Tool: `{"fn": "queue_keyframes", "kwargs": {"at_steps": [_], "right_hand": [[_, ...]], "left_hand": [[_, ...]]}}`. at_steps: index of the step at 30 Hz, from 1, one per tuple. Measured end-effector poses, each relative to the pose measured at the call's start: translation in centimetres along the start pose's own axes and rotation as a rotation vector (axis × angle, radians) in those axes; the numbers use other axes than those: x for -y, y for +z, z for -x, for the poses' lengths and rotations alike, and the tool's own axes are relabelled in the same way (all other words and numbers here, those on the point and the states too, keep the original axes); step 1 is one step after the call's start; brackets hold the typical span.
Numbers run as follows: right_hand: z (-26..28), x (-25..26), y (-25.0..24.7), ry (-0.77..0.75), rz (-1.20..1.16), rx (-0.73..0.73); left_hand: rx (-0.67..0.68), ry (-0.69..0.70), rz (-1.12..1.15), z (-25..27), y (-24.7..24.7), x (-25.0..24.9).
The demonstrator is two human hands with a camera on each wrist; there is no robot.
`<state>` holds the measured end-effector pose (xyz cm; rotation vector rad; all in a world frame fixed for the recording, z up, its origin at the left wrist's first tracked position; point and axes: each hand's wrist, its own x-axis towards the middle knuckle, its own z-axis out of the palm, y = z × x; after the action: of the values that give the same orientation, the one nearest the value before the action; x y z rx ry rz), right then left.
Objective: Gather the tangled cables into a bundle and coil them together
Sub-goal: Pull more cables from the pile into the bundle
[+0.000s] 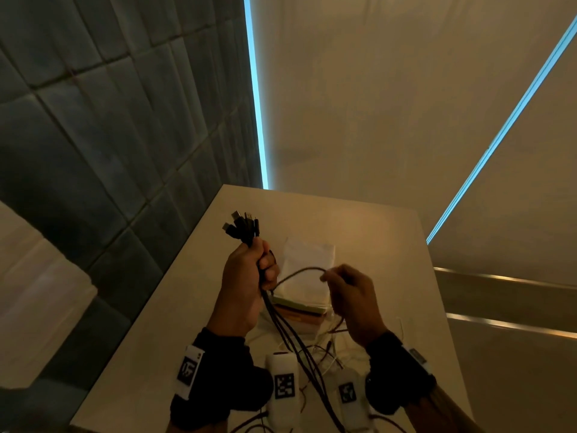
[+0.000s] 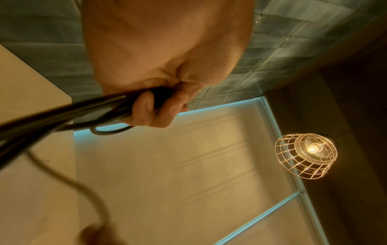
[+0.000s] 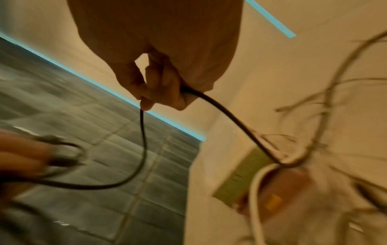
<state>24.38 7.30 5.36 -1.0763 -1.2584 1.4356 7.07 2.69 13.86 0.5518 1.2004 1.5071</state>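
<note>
**A:** Above the near half of the pale rectangular bench (image 1: 390, 245): left hand (image 1: 246, 282) fisted round the bunch of thin dark cables (image 1: 282, 326), black plug ends (image 1: 242, 225) fanned out above the fist, tails hanging to the bench. Right hand (image 1: 352, 295) pinches one thin dark cable loop (image 1: 299, 271) just right of the fist.

**B:** Step?

**A:** I'd say still gathering, feeding that strand into the bunch. No coil formed yet. Loose thin wires (image 1: 327, 348) still lie on the bench under the hands.

**B:** Next move needs?

**A:** Probably bring the loop across to the left fist, then pick up the rest. The fist has to open slightly without dropping the bunch.

**B:** Room?

**A:** Stack of flat books under white paper (image 1: 307, 276) sits just beyond the hands; hanging tails could snag it. Grey tiled wall (image 1: 109, 120) runs along the left edge. Right and far sides are open.
</note>
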Motion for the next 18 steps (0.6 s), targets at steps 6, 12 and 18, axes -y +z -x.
{"fn": "queue_keyframes", "kwargs": {"at_steps": [6, 12, 18], "right_hand": [[2.3, 6.7, 2.6, -0.203, -0.107, 0.279], [2.8, 4.3, 2.2, -0.092, -0.071, 0.385], [2.0, 0.3, 1.0, -0.046, 0.005, 0.421]], "left_hand": [[0.103, -0.100, -0.046, 0.6, 1.3, -0.1], [0.243, -0.098, 0.139, 1.2, 1.4, -0.7], [0.311, -0.006, 0.163, 0.9, 0.9, -0.3]]}}
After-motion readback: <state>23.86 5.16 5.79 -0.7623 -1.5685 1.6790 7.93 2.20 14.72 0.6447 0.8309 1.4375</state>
